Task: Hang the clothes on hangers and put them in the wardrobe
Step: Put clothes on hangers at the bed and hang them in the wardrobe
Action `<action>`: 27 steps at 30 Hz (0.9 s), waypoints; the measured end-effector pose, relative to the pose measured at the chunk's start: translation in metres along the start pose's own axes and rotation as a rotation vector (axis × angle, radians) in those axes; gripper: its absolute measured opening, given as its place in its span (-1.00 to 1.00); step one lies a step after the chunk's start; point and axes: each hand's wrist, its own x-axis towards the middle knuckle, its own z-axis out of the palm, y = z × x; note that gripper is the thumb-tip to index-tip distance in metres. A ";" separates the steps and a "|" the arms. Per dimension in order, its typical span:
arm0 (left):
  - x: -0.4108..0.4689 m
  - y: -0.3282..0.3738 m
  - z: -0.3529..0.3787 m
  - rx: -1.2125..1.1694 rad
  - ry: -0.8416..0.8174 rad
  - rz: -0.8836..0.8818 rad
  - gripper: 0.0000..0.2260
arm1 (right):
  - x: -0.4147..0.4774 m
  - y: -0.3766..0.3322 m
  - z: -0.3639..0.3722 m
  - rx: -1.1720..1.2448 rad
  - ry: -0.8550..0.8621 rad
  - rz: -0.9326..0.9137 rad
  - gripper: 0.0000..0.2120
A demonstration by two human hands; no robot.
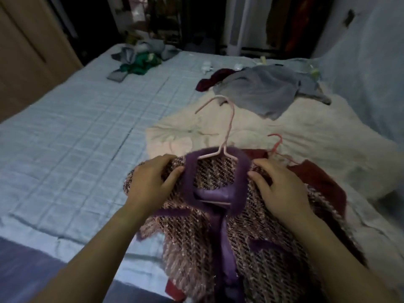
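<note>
Tweed jacket (218, 248), pink and dark woven, purple fuzzy collar and purple front placket: lies front-up on the near edge of the bed, neckline toward the far side. Two purple pocket strips across the chest.

Pink hanger (220, 147): set inside the jacket's neck, shoulders under the fabric, lower bar showing across the open collar, hook pointing away over the cream blanket.

Left hand (150, 180): on the jacket's left shoulder, fingers curled, thumb and fingertips pinching the tweed just beside the collar.

Right hand (277, 189): on the opposite shoulder, fingers bent and gripping the fabric at the collar edge, thumb toward the neckline.

Dark red garment (317, 182): under the jacket, showing past its right side and again at the lower hem.

Second hanger (276, 145), red-pink: hook only, rising just beyond the dark red garment; the rest is hidden.

Cream blanket (273, 132): bunched on the right half of the bed, beneath the jacket's top and both hooks.

Pale blue quilted bedspread (76, 127): covers the bed, bare on the left.

Grey garment (262, 90): crumpled on the far part of the blanket, a maroon cloth (209, 80) touching its left edge.

Heap of grey and green clothes (140, 60): far left corner of the bed, well apart from the rest.

Hanging clothes (290, 25): dark, blurred, in an open recess beyond the bed.
</note>
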 end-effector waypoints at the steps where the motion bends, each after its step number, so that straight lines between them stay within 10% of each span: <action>1: -0.024 -0.012 -0.017 -0.019 0.025 -0.045 -0.64 | -0.009 -0.023 0.007 0.012 -0.015 -0.027 -0.64; 14: -0.297 -0.193 -0.224 0.041 0.355 -0.594 -0.68 | -0.082 -0.344 0.165 0.194 -0.263 -0.539 -0.72; 27: -0.378 -0.426 -0.364 0.160 0.527 -0.891 -0.63 | -0.039 -0.605 0.383 0.395 -0.588 -0.759 -0.74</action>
